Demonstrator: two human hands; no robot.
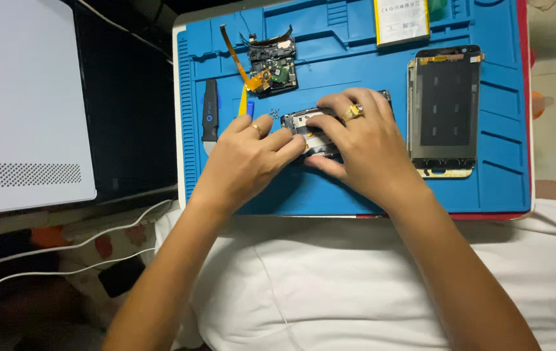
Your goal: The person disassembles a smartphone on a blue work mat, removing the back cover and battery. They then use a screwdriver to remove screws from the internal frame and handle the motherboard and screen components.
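Head view | left hand (245, 156), right hand (362, 146) grip phone frame (304, 123) | white-labelled battery (402, 21) above

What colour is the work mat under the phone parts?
Blue; the work mat shows clearly in the head view.

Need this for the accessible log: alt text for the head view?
Both hands, left hand and right hand, grip a small phone part on a blue mat. A phone frame lies to the right, a circuit board and a black pry tool up left, and a battery at the top edge.
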